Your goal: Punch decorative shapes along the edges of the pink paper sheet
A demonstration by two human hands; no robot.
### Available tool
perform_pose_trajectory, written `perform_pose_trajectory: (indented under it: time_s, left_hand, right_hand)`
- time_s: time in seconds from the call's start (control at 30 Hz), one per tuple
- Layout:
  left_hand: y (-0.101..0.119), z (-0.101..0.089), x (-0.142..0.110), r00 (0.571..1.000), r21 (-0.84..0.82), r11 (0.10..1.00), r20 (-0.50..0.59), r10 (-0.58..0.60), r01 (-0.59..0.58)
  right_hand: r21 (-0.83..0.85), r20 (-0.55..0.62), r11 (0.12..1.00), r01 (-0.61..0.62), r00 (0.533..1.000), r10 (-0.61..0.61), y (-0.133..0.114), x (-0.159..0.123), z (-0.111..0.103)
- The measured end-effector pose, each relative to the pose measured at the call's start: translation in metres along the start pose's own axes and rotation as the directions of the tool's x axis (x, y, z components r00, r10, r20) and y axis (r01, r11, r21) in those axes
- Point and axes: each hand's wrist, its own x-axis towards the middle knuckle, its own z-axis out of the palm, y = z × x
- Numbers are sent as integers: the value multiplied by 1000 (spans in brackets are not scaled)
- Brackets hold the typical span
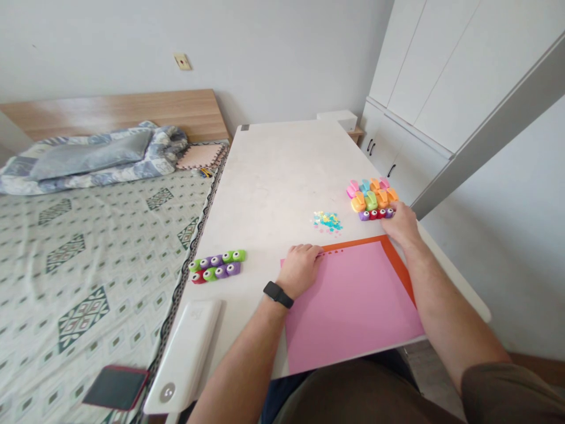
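At the left part of its top edge, a pink sheet of paper [353, 306] lies under my left hand [302, 268], whose curled fingers hold the edge. Small punched holes run along that edge, just right of the fingertips. An orange sheet [399, 268] shows beneath the pink one at the top and right. My right hand [401, 222] reaches to the right end of a row of small craft punches [373, 215], fingers closed around the end one and partly hidden. Larger colourful craft punches [371, 200] stand right behind that row.
Punched-out paper bits [327, 221] lie in a pile beyond the sheets. More small punches [216, 265] stand in two rows at the left. A long white device [189, 347] lies at the table's left edge. Beside the table is a bed [101, 253] with a tablet [115, 387].
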Motion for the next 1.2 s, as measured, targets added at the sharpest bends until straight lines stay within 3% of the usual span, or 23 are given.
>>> perform_pose_trajectory:
  time_s: [0.1,0.3,0.63,0.83,1.2]
  left_hand:
    - [0,0,0,1000,-4,1000,0,1,-1]
    - [-1,1,0,1000,-17,1000,0,1,-1]
    - [-2,3,0,1000,-14,1000,-13,11,-12]
    - [-2,3,0,1000,-8,1000,-8,10,-10]
    - [-2,3,0,1000,-16,1000,-13,10,-10]
  right_hand:
    - [-58,-67,998,-14,998,10,-2,-1,0]
    - [-61,-89,997,41,995,-46,-9,-4,0]
    - [-63,-231,958,281,929,-288,-6,-4,10]
    - [-99,-230,941,325,912,-339,4,0,22]
    - [-92,-195,939,333,918,-344,8,2,23]
